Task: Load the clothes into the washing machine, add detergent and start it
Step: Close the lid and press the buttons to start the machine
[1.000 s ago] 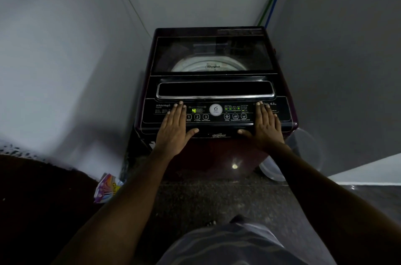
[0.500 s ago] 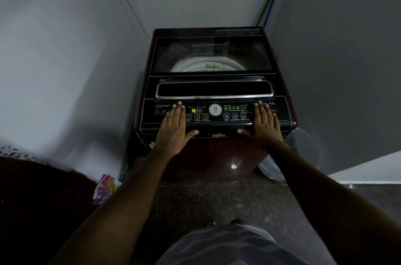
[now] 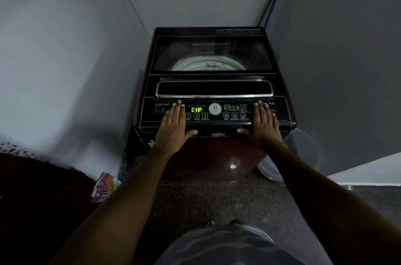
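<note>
Leaning on a live control panel (image 3: 217, 123) is judged the chief hazard at this stage. The left hand (image 3: 173, 129) is laid just beside the Power button (image 3: 188, 115), with the Start/Pause button (image 3: 204, 115) a little further along. Should weight be shifted sideways, a key could be pressed unintentionally and the cycle switched off, paused or reprogrammed. The green display (image 3: 196, 109) is read as "CUP", which is taken, tentatively, as a detergent prompt; if it is disregarded, the wash may be run under-dosed. A detergent packet (image 3: 105, 186) is seen on the floor, to the left of the washing machine (image 3: 208, 151) and well apart from both hands. The glass lid (image 3: 211, 52) is closed, and the pale drum rim (image 3: 195, 65) is visible through it. The light is dim, so whether clothes lie inside cannot be told.

Fingers: the left fingers (image 3: 174, 112) are held straight and close together, flat on the panel left of the display, with the thumb spread along the front edge. Those of the right hand (image 3: 263, 129), the right fingers (image 3: 263, 111), are laid likewise at the panel's right end, past the Water Level button (image 3: 242, 115), with the thumb turned inward. Nothing is held or pinched by either hand; only the panel surface is touched.
</note>
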Demonstrator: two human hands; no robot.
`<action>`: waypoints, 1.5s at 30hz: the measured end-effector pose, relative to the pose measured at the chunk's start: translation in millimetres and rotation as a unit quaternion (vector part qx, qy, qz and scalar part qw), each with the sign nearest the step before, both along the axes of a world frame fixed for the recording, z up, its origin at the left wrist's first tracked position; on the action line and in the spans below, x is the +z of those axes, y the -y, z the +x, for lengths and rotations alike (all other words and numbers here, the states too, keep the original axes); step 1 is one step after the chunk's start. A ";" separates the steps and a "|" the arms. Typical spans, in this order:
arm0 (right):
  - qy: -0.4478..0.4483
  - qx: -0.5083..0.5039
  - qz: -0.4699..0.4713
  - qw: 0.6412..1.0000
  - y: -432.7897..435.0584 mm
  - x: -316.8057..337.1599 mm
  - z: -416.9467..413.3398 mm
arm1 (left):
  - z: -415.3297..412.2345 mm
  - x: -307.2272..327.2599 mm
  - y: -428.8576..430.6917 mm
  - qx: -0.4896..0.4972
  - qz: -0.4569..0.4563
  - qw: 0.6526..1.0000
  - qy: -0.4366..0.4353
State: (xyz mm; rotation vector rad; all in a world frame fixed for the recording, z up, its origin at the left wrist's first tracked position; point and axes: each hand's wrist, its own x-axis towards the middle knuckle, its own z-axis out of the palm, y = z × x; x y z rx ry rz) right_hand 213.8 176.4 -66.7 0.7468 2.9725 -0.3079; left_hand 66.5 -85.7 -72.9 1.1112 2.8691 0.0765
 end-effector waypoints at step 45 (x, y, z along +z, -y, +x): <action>-0.014 0.030 0.020 0.999 0.5 -4.2 3.1 | 1.5 2.2 -2.8 0.007 -0.014 1.000 -0.003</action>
